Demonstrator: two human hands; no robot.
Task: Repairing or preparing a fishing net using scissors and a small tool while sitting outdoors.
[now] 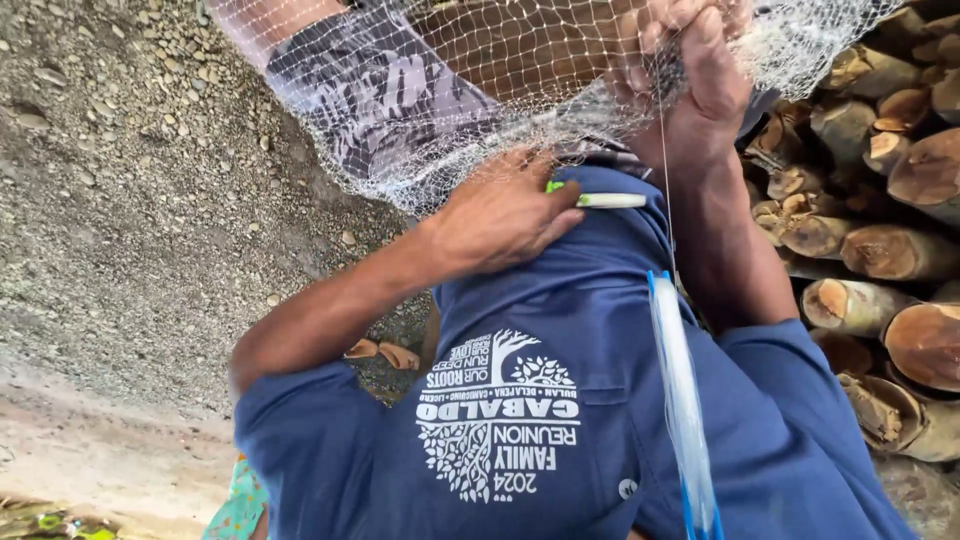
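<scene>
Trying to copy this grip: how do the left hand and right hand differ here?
1. The left hand sits low, by the blue shirt; the right hand is raised higher.
2. The left hand pinches a slim white netting needle; the right hand is fisted around the bunched fishing net.
3. The left hand lies below the mesh; the right hand is partly veiled by it.
Both are bare and closed on something.

Fishing net runs off top edge; right hand fingertips buried in its bunched mesh (grip detail unreadable). Clear line spool cut off at bottom.
</scene>
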